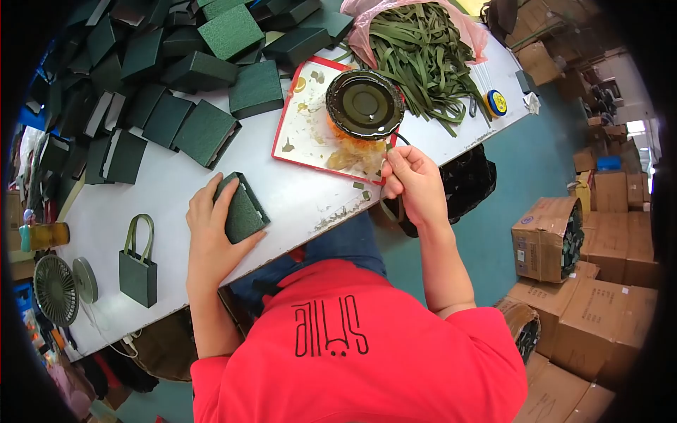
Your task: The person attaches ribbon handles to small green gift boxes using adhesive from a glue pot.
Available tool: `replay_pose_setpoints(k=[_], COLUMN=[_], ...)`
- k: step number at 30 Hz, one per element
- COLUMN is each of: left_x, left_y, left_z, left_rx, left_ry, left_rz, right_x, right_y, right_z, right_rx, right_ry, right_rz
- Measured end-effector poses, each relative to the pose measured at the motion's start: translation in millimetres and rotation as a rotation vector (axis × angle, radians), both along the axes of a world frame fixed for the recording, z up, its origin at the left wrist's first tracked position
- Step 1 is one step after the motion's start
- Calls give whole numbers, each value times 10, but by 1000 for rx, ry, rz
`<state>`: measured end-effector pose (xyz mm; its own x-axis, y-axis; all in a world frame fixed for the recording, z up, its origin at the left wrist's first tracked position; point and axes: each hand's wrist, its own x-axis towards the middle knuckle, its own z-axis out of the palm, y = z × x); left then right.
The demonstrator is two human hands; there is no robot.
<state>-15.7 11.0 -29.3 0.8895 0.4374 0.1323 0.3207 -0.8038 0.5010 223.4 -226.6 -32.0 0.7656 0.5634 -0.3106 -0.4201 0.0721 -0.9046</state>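
My left hand grips a small dark green box on the white table, fingers over its far side and thumb along its near edge. At the table's front edge, my right hand is closed in a pinch on a green ribbon strip, mostly hidden by the fingers. Just beyond it stands a round pot with a dark, shiny top, on a red-rimmed board smeared with yellowish glue. A finished-looking small green bag with a ribbon handle stands to the left.
Many green boxes are heaped at the back left. A pink plastic bag holds a pile of green ribbon strips. A yellow-and-blue round tape lies at the right edge. A small fan stands left; cartons are stacked right.
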Motion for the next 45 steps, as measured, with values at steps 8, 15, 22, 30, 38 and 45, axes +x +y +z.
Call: replay_pose_setpoints(k=[8, 15, 22, 30, 38, 45], left_x=[16, 12, 28, 34, 158, 179], left_y=[-20, -44, -73, -54, -43, -44], left_z=[-27, -29, 30, 10, 148, 161], left_rx=[28, 35, 35, -95, -339, -355], left_ry=[9, 20, 47, -85, -288, -316], left_rz=[-12, -11, -54, -87, -389, -416], right_x=[83, 118, 199, -167, -798, -844], right_y=[147, 187, 132, 45, 265, 390], right_z=[-2, -40, -101, 159, 296, 263], right_rx=[-66, -110, -19, -70, -104, -194], right_ry=[-102, -94, 47, -109, 52, 32], right_rz=[-45, -62, -26, 55, 645, 714])
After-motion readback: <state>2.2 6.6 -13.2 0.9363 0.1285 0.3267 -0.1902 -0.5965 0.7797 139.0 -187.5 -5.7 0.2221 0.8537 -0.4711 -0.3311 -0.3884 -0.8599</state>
